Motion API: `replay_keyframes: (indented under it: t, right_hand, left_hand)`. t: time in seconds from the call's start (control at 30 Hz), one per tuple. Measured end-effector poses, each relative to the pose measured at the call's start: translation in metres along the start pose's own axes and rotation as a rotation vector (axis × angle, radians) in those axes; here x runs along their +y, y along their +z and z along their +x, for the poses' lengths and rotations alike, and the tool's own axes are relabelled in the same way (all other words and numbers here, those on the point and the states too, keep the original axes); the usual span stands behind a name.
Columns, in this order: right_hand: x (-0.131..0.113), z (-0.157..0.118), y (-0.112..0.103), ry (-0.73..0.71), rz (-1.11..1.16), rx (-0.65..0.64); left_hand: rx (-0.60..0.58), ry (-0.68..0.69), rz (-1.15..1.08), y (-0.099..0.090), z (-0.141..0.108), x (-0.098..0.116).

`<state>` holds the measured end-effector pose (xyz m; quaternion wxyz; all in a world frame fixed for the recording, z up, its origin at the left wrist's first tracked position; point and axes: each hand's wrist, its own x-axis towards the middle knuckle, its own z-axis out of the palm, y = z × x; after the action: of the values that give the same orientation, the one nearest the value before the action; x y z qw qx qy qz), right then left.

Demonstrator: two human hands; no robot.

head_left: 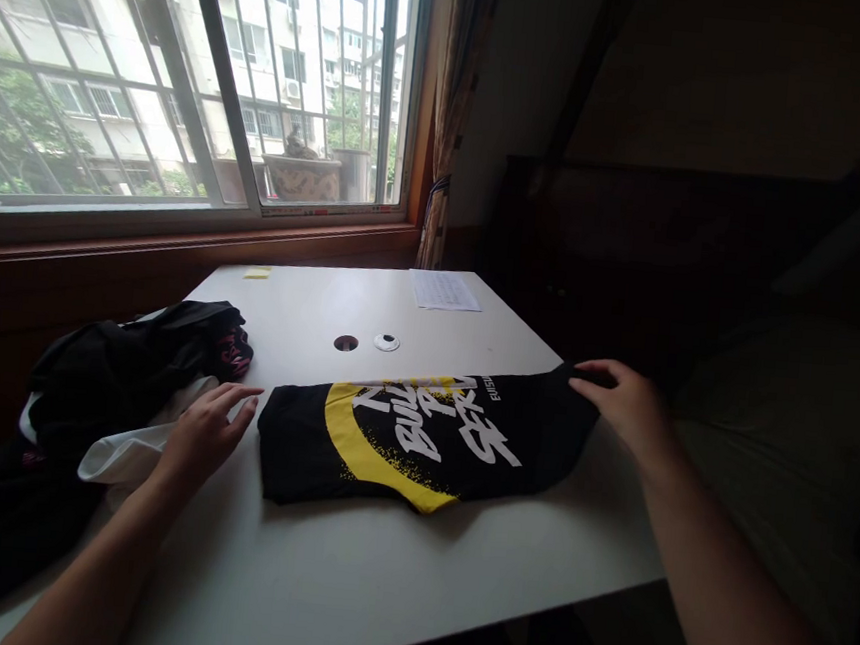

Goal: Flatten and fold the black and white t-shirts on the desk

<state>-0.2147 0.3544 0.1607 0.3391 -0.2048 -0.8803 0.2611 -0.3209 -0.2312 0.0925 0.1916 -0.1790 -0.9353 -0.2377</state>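
Long way across the counter (288, 573) lay the shirt (418, 462) — stretching left from the right grip (630, 405), which pinched its end towards the right edge! The left grip (201, 433), loosely spread — empty — hovered just beside the opposite end.

The folded printed T-shirt (533, 432) is matt black cloth, mostly smooth, with flat white lettering and a yellow band that breaks into grainy speckles. Beneath it, the white tabletop (377, 579) looks smooth, with a soft, low sheen. Toward nine o'clock from the shirt, the clothes pile (110, 365) is dull, crumpled cloth, black and white. Smooth paper makes up the printed sheet (446, 291) at one o'clock and the yellow note (258, 273) at eleven. At twelve o'clock, the curtain (448, 113) is patterned, gathered cloth; toward eleven, brown wood with a faint gloss trims the glass window (301, 80).
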Motion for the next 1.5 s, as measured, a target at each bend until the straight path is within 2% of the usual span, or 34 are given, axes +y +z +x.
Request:
replay_keyframes:
  t: [0.03,0.13,0.23,0.33,0.4,0.47,0.53,0.63,0.77,0.87,0.97,1.1,1.2,1.33,1.5]
  right_hand:
    - [-0.019,0.001,0.005,-0.048,0.008,-0.034]
    - [-0.085,-0.007,0.027,-0.308,0.072,-0.005]
    - [-0.151,-0.037,0.054,-0.503,0.183,-0.106]
    - [-0.198,-0.09,0.075,-0.608,0.312,-0.386]
    - [-0.213,-0.126,0.081,-0.69,0.387,-0.636]
    - [-0.213,-0.153,0.082,-0.8,0.439,-0.878]
    - [-0.202,-0.164,0.079,-0.839,0.468,-0.984]
    - [-0.174,-0.15,0.072,-0.749,0.453,-0.927]
    - [-0.128,-0.109,0.066,-0.513,0.302,-0.788]
    - [-0.101,-0.091,0.072,-0.39,0.211,-0.761]
    - [-0.089,-0.086,0.088,-0.359,0.194,-0.759]
    - [-0.099,-0.078,0.118,-0.333,0.24,-0.836]
    - [-0.119,-0.068,0.141,-0.251,0.243,-0.911]
    - [-0.145,-0.054,0.168,-0.023,0.249,-1.038]
    - [-0.173,-0.041,0.192,0.127,0.384,-1.071]
  left_hand:
    - [0.008,-0.009,-0.008,-0.001,0.0,0.0]
    - [0.023,-0.022,-0.044,-0.003,0.0,0.002]
    - [0.035,-0.019,-0.059,-0.005,0.0,0.002]
    - [0.036,-0.035,-0.063,-0.008,0.0,-0.001]
    - [0.04,-0.043,-0.074,-0.009,0.0,-0.003]
    - [0.049,-0.04,-0.087,-0.009,0.0,-0.005]
    - [0.053,-0.032,-0.098,-0.008,-0.001,-0.004]
    - [0.048,-0.006,-0.101,-0.006,-0.001,0.0]
    - [0.027,0.088,-0.091,0.0,-0.001,0.015]
    - [-0.04,0.203,-0.105,0.005,-0.001,0.039]
    - [-0.157,0.328,-0.096,0.009,0.001,0.072]
    - [-0.261,0.415,-0.014,0.021,0.002,0.108]
    - [-0.289,0.417,0.041,0.035,0.003,0.12]
    - [-0.249,0.354,0.023,0.056,0.0,0.117]
    - [-0.186,0.291,-0.108,0.067,-0.003,0.102]
